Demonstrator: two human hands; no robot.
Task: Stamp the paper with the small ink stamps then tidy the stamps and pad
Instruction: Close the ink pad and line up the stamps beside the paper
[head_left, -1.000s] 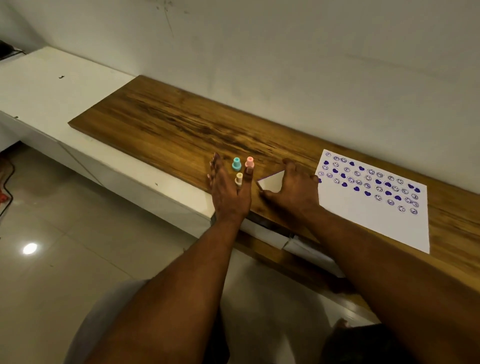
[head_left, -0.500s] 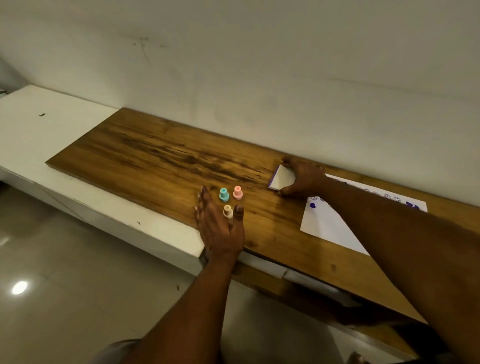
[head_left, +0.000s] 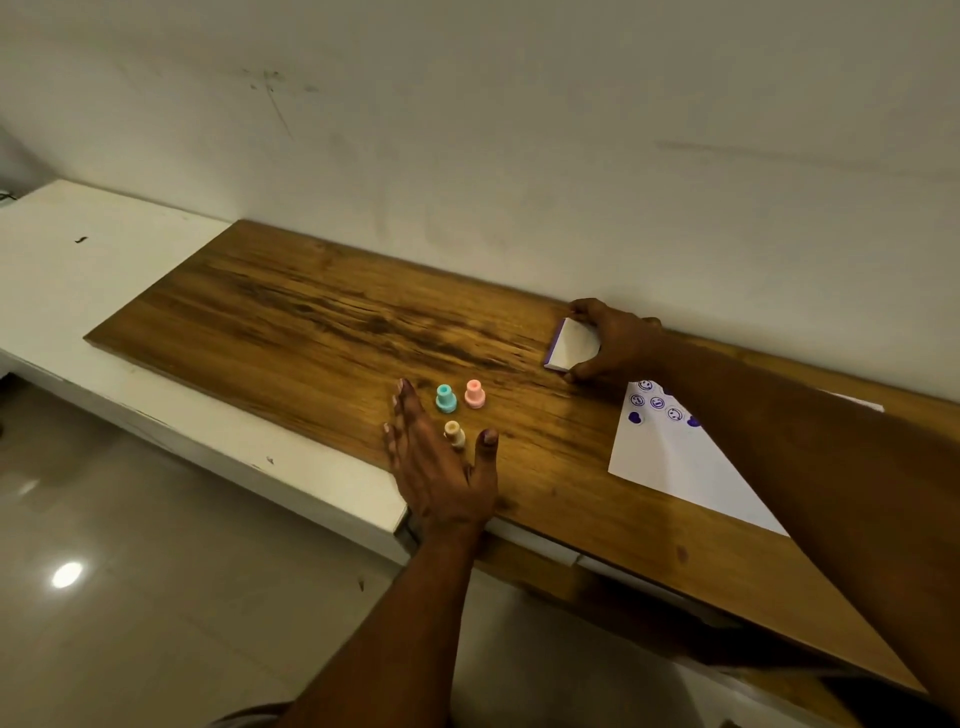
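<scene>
Three small stamps stand together on the wooden board (head_left: 311, 322): a teal stamp (head_left: 445, 398), a pink stamp (head_left: 474, 394) and a cream stamp (head_left: 454, 433). My left hand (head_left: 436, 462) lies flat and open beside them, the cream stamp between its thumb and fingers. Near the wall, my right hand (head_left: 615, 343) grips the white ink pad (head_left: 570, 352), which has a purple edge. The white paper (head_left: 670, 457) with purple stamp marks lies to the right, partly hidden by my right forearm.
The wooden board rests on a white shelf (head_left: 78, 270) that runs along the wall. A tiled floor (head_left: 130, 597) lies below the front edge.
My right hand has carried the ink pad from beside the stamps to the back of the board near the wall. My left hand stays by the stamps.
</scene>
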